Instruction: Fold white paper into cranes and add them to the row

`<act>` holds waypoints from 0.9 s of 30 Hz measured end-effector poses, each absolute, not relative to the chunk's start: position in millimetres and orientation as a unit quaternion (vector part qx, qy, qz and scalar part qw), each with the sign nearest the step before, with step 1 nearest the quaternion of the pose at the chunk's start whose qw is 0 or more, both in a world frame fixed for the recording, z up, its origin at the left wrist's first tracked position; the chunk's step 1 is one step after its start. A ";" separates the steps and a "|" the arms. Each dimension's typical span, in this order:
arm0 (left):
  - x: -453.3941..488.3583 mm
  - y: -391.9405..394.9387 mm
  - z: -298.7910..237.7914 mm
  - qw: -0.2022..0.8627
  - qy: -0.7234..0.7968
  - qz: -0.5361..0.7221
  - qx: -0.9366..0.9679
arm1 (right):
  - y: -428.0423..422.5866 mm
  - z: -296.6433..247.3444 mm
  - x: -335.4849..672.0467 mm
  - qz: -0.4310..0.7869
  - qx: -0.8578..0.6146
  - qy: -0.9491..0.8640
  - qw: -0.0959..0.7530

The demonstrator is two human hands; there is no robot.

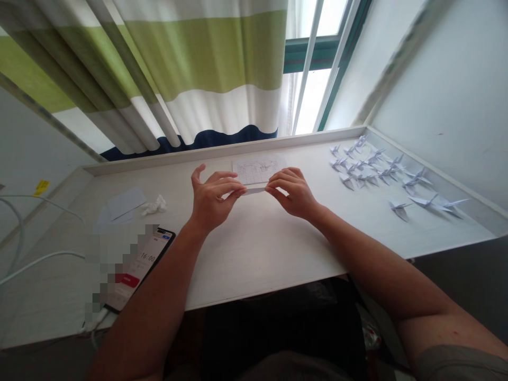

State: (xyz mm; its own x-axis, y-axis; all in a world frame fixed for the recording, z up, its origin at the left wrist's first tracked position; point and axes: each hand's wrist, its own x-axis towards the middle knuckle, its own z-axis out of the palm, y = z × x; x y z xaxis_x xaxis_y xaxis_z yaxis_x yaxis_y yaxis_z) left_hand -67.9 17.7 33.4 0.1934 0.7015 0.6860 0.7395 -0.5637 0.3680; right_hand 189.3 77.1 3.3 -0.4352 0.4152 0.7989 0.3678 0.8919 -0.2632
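A small piece of white paper (255,189) is stretched between my two hands, just above the table. My left hand (216,196) pinches its left end between thumb and index finger, with the other fingers raised. At the right end, my right hand (291,191) holds it between thumb and fingertips. Whether the piece is folded, I cannot tell for sure. Right behind it lies a printed sheet (257,170) with a table of lines and writing, partly covered by my fingers.
Several folded white paper cranes (373,169) stand at the right of the white table (254,264). To the left are loose paper sheets (126,203), a crumpled tissue (154,205) and a phone (138,270) showing a timer. Pale cables (43,259) run along the left. Behind hangs a curtain (206,58).
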 end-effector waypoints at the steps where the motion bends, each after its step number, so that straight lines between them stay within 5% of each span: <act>1: -70.4 19.3 32.8 0.004 -0.486 -0.441 -0.754 | 79.5 2.7 191.2 0.052 -0.240 -0.832 0.497; 6: -75.8 28.1 25.5 -0.215 -0.553 -0.554 -0.584 | 85.9 1.8 195.8 0.183 -0.349 -0.704 0.591; 13: -36.3 22.1 9.3 -0.464 -0.485 -0.572 -0.472 | 66.4 -3.5 169.3 0.433 -0.281 -0.710 0.479; 27: -30.6 16.0 9.2 -0.485 -0.486 -0.531 -0.496 | 69.7 -7.2 175.0 0.421 -0.326 -0.679 0.505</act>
